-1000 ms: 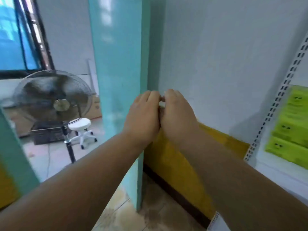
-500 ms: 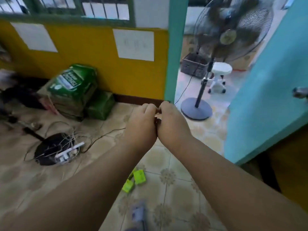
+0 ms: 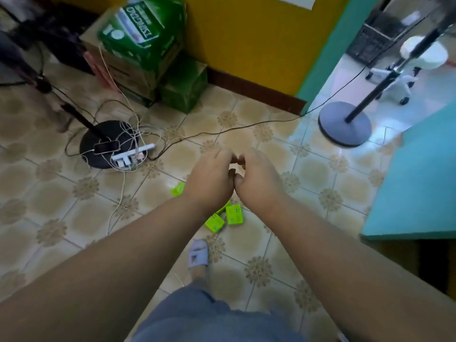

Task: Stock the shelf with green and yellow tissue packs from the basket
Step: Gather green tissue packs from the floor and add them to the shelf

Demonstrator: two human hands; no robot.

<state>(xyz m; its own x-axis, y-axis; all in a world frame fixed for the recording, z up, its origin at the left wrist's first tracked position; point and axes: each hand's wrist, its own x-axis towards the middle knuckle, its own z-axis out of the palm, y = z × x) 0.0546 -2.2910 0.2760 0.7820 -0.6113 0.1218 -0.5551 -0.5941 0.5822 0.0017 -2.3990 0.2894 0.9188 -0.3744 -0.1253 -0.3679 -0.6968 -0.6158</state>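
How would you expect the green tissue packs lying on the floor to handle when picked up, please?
The green tissue packs look small and flat, so probably light and unlikely to roll. Their wrapping seems a thin film, so likely soft, squashable and perhaps a little slippery on the tiled floor.

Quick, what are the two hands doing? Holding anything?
Left hand: fingers curled, holding nothing visible.
Right hand: fingers curled, holding nothing visible; thumb touches the left hand.

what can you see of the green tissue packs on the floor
Several small bright green tissue packs lie loose on the tiled floor, below the hands. Their wrap looks glossy, with small dark marks. Two lie flat and touching; another lies apart to the left, partly hidden by the left hand. Nothing holds them.
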